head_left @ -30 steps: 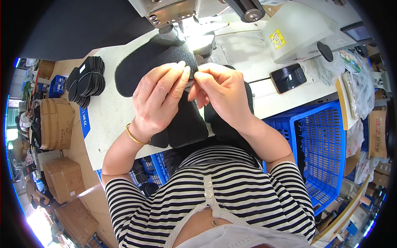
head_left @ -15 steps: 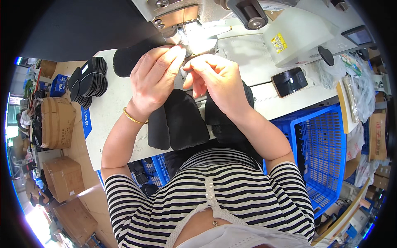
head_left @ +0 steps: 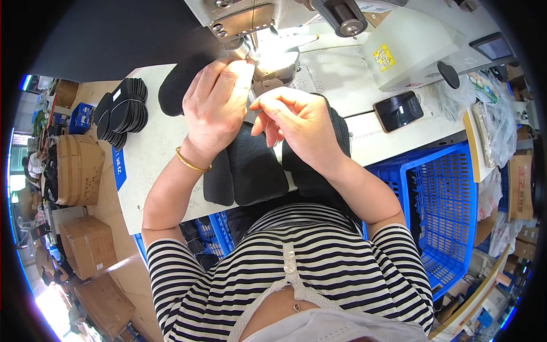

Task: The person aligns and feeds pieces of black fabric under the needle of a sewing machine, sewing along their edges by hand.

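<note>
My left hand (head_left: 217,108) is closed in a pinch beside the needle area of the sewing machine (head_left: 244,25); glare and the fingers hide what it holds. Just right of it and slightly lower, my right hand (head_left: 299,122) has its thumb and forefinger pressed together and the other fingers curled; anything between them is too small to make out. Beneath the hands lie black fabric pads (head_left: 257,165), with more dark pads (head_left: 310,176) under my right hand and wrist. Another black rounded piece (head_left: 178,91) sits left of my left hand.
A bundled stack of black pads (head_left: 126,111) rests on the left of the white table (head_left: 154,165). A phone (head_left: 399,112) lies on the right. Blue plastic crates (head_left: 441,216) stand below the table edge, and cardboard boxes (head_left: 85,245) are on the floor at left.
My left hand has shifted slightly right, wrist included. My right hand has come down a little, leaving a wider gap below the machine's needle area.
</note>
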